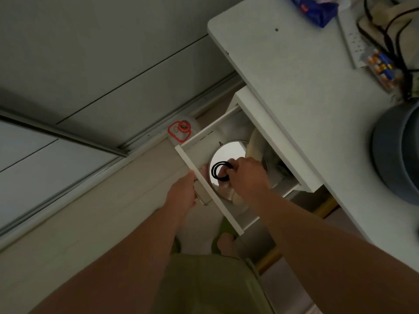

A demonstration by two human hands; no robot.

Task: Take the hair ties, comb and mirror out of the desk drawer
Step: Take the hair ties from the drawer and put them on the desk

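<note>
Dim room, pale floor (68, 223) below, white desk (294, 87) at right with its drawer (210, 196) pulled open. Nearest: left hand (181, 196) wrapped around the drawer's metal handle (203, 199). Just beyond, right hand (246, 175) inside the drawer, fingers pinched closed on black hair ties (221, 170), held directly over the round mirror (229, 152) lying flat in the drawer. Comb not identifiable; a pale object (255, 143) overlaps the mirror's far edge. Farther on the desktop: grey bowl (396, 155), battery pack (383, 68), black cables (390, 30), blue packet (317, 10).
</note>
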